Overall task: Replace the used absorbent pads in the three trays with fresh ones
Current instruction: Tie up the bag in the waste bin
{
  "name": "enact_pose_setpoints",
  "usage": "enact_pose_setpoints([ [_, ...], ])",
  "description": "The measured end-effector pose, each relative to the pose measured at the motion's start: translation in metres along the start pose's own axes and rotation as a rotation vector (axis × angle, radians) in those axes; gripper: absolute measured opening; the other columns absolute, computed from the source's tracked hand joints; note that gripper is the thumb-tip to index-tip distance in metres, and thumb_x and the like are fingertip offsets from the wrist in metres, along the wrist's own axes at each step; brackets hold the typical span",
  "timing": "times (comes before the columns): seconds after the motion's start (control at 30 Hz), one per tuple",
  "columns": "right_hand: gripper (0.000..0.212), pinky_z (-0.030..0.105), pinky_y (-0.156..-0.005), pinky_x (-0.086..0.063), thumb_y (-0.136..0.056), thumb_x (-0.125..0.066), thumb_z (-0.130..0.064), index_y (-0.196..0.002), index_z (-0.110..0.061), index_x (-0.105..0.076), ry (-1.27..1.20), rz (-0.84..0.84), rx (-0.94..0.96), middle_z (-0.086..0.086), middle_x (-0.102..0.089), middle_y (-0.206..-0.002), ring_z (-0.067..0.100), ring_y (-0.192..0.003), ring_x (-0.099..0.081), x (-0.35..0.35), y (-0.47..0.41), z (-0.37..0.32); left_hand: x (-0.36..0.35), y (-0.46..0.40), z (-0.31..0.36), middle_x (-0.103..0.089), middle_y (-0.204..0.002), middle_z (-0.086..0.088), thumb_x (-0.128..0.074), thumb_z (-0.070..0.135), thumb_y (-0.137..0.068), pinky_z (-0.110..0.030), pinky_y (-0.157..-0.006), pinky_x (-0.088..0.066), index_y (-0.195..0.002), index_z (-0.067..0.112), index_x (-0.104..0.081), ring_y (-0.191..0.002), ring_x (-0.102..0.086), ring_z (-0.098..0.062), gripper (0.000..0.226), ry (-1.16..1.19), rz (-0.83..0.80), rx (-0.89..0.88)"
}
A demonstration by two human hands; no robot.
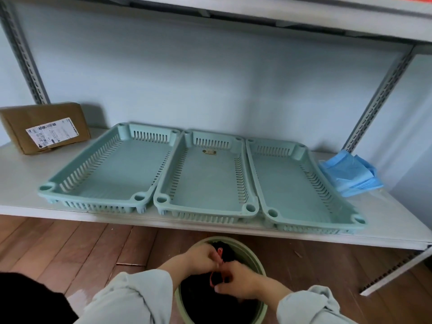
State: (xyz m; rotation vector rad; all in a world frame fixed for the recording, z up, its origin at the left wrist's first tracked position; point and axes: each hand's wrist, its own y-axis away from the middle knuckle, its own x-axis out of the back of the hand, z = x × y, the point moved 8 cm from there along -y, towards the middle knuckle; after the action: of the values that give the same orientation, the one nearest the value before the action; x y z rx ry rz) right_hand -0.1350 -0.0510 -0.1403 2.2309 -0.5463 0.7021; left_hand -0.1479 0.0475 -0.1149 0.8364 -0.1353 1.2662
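1. Three pale green slotted trays sit side by side on the white shelf (21,174): the left tray (112,169), the middle tray (208,178) and the right tray (297,183). Their rims touch or nearly touch, and all three show bare bottoms, no pad in any of them.
2. The middle tray has a small tan label or sticker near its back wall, too blurry to read.
3. A stack of folded blue absorbent pads (350,175) lies on the shelf just right of the right tray.
4. A brown cardboard box (44,127) with a white shipping label sits at the far left of the shelf, well apart from the trays.
5. Down on the wood floor, below the shelf edge, is a round green bin (252,256) with a black liner (210,305).
6. Both hands are over the bin's mouth. The left hand (198,258) has its fingers curled, pinching something thin and red at the liner. The right hand (238,280) is curled around the same red strip, which looks like a drawstring but it's kinda blurry.
7. Both arms are in light grey sleeves.
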Motion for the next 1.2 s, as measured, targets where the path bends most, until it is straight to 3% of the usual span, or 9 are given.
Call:
enact_pose_setpoints([
  [0.17, 0.058, 0.031, -0.111, -0.033, -0.094, -0.043, -0.027, -0.149, -0.027, -0.026, 0.046, -0.152, -0.124, 0.004, -0.037, -0.149, 0.024, -0.135, -0.039, -0.039, -0.007, 0.012, -0.042, -0.002, -0.032, -0.055, -0.132, -0.009, -0.043, 0.000, -0.087, -0.029, -0.102, -0.039, -0.127, 0.012, -0.058, -0.124, -0.050, -0.024, 0.045, -0.101, -0.216, 0.079],
  [0.37, 0.032, 0.031, -0.089, -0.045, -0.094, -0.044, -0.022, -0.122, -0.017, -0.056, 0.050, -0.062, -0.218, 0.007, -0.059, -0.118, 0.029, -0.117, -0.055, -0.024, -0.012, 0.021, -0.033, -0.007, -0.043, -0.035, -0.149, -0.013, -0.041, 0.009, -0.083, -0.037, -0.115, -0.030, -0.148, 0.019, -0.030, -0.137, -0.037, -0.029, 0.067, -0.164, -0.129, 0.107],
  [0.5, 0.029, 0.034, -0.087, -0.044, -0.094, -0.049, -0.025, -0.112, -0.006, -0.061, 0.084, -0.234, -0.287, 0.011, -0.058, -0.109, 0.027, -0.109, -0.056, -0.028, -0.011, 0.036, -0.031, -0.002, -0.060, -0.044, -0.145, -0.010, -0.038, 0.005, -0.089, -0.038, -0.111, -0.036, -0.139, 0.014, -0.046, -0.132, -0.042, -0.030, 0.051, -0.337, -0.233, 0.236],
  [0.63, 0.023, 0.027, -0.074, -0.046, -0.091, -0.050, -0.023, -0.075, -0.021, -0.067, 0.031, 0.166, -0.296, 0.001, -0.062, -0.086, 0.025, -0.095, -0.065, 0.009, -0.011, 0.040, 0.015, -0.005, -0.056, -0.052, -0.133, -0.009, -0.043, 0.014, -0.089, -0.036, -0.102, -0.044, -0.125, 0.020, -0.055, -0.123, -0.051, -0.027, 0.038, -0.356, 0.227, 0.251],
  [0.7, 0.015, 0.027, -0.083, -0.047, -0.089, -0.054, -0.025, -0.098, -0.026, -0.067, 0.098, 0.528, -0.315, -0.001, -0.057, -0.110, 0.020, -0.107, -0.058, 0.038, 0.004, 0.039, 0.021, -0.005, -0.063, -0.041, -0.137, -0.011, -0.045, 0.016, -0.090, -0.038, -0.105, -0.040, -0.132, 0.016, -0.044, -0.128, -0.043, -0.031, 0.042, -0.362, 0.280, 0.316],
  [0.77, 0.038, 0.032, -0.095, -0.044, -0.089, -0.055, -0.023, -0.127, -0.025, -0.051, 0.098, 0.656, -0.427, 0.004, -0.044, -0.130, 0.024, -0.123, -0.045, 0.049, 0.012, 0.053, 0.023, -0.005, -0.073, -0.035, -0.140, -0.013, -0.044, 0.015, -0.090, -0.039, -0.107, -0.037, -0.137, 0.012, -0.036, -0.132, -0.039, -0.033, 0.048, -0.312, 0.282, 0.385],
  [0.87, 0.056, 0.036, -0.103, -0.040, -0.090, -0.047, -0.017, -0.142, -0.011, -0.028, -0.149, 0.474, -0.693, 0.014, -0.038, -0.143, 0.031, -0.130, -0.042, 0.030, 0.010, 0.092, 0.019, -0.006, -0.094, -0.034, -0.144, -0.016, -0.041, 0.012, -0.091, -0.037, -0.108, -0.037, -0.140, 0.005, -0.031, -0.134, -0.039, -0.032, 0.051, -0.239, 0.244, 0.460],
  [1.0, 0.039, 0.030, -0.100, -0.041, -0.093, -0.041, -0.012, -0.132, -0.007, -0.043, -0.246, 0.358, -0.754, 0.012, -0.051, -0.134, 0.025, -0.124, -0.051, 0.011, 0.015, 0.116, -0.003, 0.000, -0.126, -0.049, -0.136, -0.015, -0.044, 0.015, -0.094, -0.031, -0.089, -0.051, -0.142, 0.002, -0.031, -0.108, -0.061, -0.027, 0.052, -0.041, 0.148, 0.548],
  [1.2, 0.034, 0.027, -0.099, -0.041, -0.089, -0.051, -0.017, -0.122, -0.009, -0.048, -0.295, 0.373, -0.707, 0.011, -0.053, -0.130, 0.025, -0.123, -0.052, 0.019, -0.002, 0.106, 0.018, 0.010, -0.150, -0.054, -0.133, -0.012, -0.047, 0.020, -0.093, -0.024, -0.096, -0.042, -0.129, 0.003, -0.048, -0.124, -0.053, -0.023, 0.040, 0.042, 0.341, 0.547],
])
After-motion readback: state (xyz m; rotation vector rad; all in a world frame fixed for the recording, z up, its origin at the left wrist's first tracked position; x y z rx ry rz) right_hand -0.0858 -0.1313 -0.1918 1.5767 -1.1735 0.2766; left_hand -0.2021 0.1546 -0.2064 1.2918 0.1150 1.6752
